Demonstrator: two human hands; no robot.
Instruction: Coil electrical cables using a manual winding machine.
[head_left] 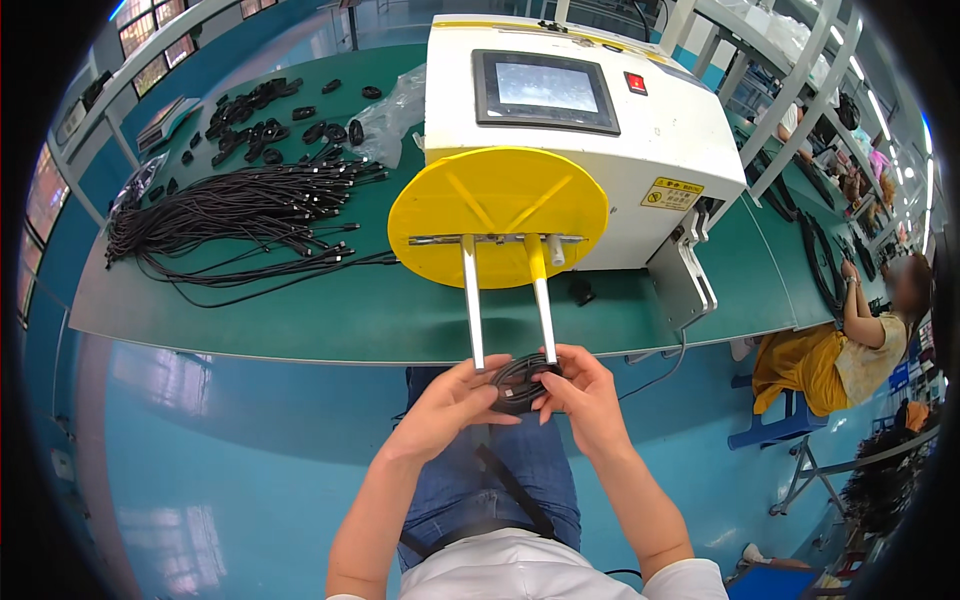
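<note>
Two hands holding coiled cable, clear bag

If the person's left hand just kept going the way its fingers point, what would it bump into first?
The left hand would meet the coiled black cable right at its fingertips; the right hand seems next beyond, though depth is hard to judge.

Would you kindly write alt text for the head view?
The left hand and right hand hold a coiled black cable near two prongs on a yellow disc of a white machine. Other black cables lie on the green table.
</note>
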